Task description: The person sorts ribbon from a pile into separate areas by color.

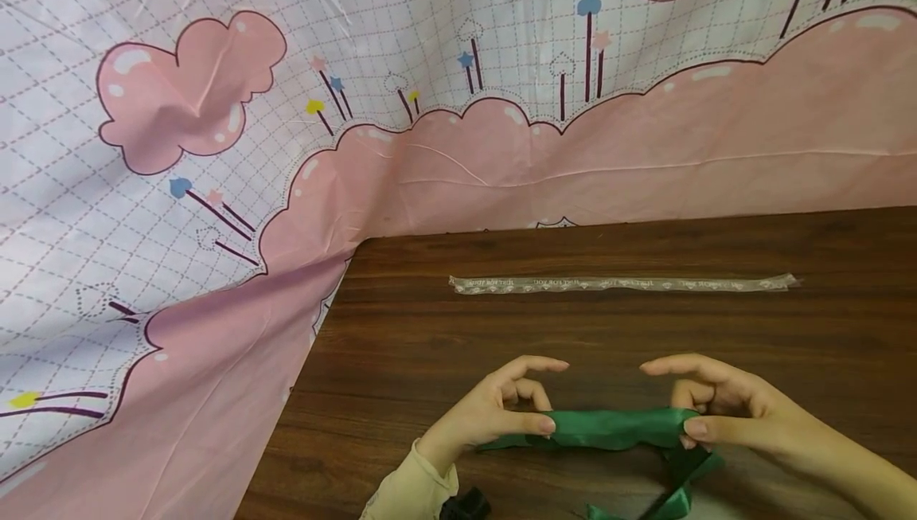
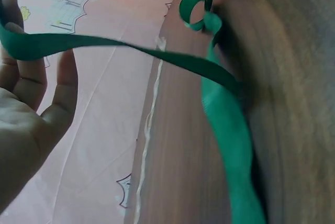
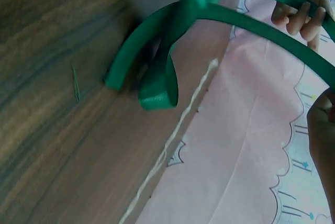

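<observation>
A green satin ribbon (image 1: 616, 430) stretches between both hands near the front of the table. My left hand (image 1: 494, 412) pinches it at the left, thumb on top and index finger extended forward. At the other end my right hand (image 1: 752, 416) pinches it between thumb and fingers, its index finger also pointing out. A folded tail of ribbon hangs below the right hand. The left wrist view shows the ribbon (image 2: 230, 130) running over the fingers of the left hand (image 2: 31, 103) and down. Loops of ribbon (image 3: 159, 96) dangle over the wood in the right wrist view.
A clear plastic strip (image 1: 623, 285) with white print lies across the dark wooden table (image 1: 401, 329), beyond the hands. A pink and white patterned sheet (image 1: 466, 162) borders the table at the back and left. A thin green thread (image 3: 76, 84) lies on the wood.
</observation>
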Demonstrator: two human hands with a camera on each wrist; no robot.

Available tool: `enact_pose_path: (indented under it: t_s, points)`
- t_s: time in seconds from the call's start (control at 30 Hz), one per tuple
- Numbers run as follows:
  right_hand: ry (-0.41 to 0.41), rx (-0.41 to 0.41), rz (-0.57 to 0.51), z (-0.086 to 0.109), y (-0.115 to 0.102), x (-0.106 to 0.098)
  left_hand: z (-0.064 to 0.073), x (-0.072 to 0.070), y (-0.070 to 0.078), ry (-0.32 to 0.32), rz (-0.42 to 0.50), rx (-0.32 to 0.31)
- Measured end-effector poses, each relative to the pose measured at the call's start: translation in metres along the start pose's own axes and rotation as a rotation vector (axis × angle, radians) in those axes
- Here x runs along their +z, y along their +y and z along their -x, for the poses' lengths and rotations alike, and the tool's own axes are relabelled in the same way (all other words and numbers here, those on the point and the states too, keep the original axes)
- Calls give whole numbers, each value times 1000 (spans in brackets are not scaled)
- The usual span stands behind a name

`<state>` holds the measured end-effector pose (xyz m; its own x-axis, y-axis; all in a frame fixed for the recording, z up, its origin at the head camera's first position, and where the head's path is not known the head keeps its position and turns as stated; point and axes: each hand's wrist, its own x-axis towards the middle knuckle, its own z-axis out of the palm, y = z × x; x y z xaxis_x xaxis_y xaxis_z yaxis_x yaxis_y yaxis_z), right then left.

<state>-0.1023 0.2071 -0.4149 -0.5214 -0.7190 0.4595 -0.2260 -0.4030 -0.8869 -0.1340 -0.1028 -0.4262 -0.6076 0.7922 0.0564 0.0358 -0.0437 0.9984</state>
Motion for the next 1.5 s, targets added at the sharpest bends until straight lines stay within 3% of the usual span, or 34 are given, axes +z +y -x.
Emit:
enact_pose_path:
  t_s: [0.2, 0.47, 0.73, 0.9, 1.2, 1.5]
  points:
    - [23, -28, 10, 2, -8, -4, 2, -8, 2, 16, -34, 50]
    - [9, -102, 29, 4, -17, -12, 4, -14, 1, 23, -11, 107]
    - [44, -96, 44, 11, -23, -23, 9, -24, 8, 107, -29, 68]
    - [79, -75, 52, 19, -23, -32, 9, -29, 10, 139, -48, 87]
    - [160, -72, 56, 33, -27, -49, 9, -43, 7, 143, -30, 133]
    - [224, -44, -18, 47, -26, -66, 7, -55, 5, 200, -29, 74]
